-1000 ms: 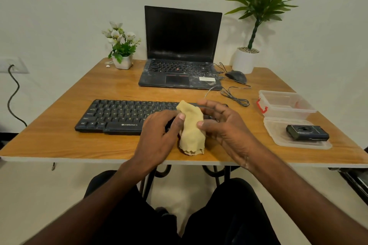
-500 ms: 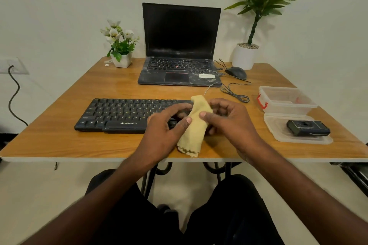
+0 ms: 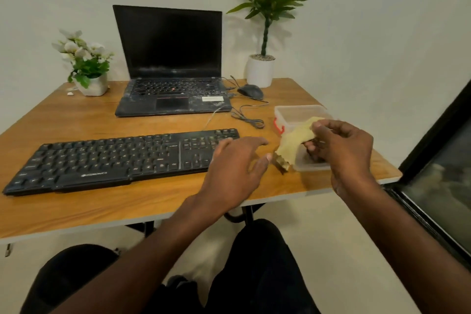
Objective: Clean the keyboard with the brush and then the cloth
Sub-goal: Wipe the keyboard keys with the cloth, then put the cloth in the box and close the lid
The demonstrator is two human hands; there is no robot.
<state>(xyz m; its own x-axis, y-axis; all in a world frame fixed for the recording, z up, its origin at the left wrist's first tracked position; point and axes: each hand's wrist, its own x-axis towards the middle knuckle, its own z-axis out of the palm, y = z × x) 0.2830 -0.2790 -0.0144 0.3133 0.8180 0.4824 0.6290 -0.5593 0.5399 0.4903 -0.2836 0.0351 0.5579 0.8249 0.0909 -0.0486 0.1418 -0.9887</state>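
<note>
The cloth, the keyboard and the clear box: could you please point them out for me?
cloth [image 3: 295, 139], head view, middle fold.
keyboard [image 3: 107, 158], head view, letter keys.
clear box [image 3: 299, 109], head view, far rim.

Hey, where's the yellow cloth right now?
The yellow cloth is in the right hand, held over the clear plastic container and lid at the table's right side, just right of the keyboard.
</note>
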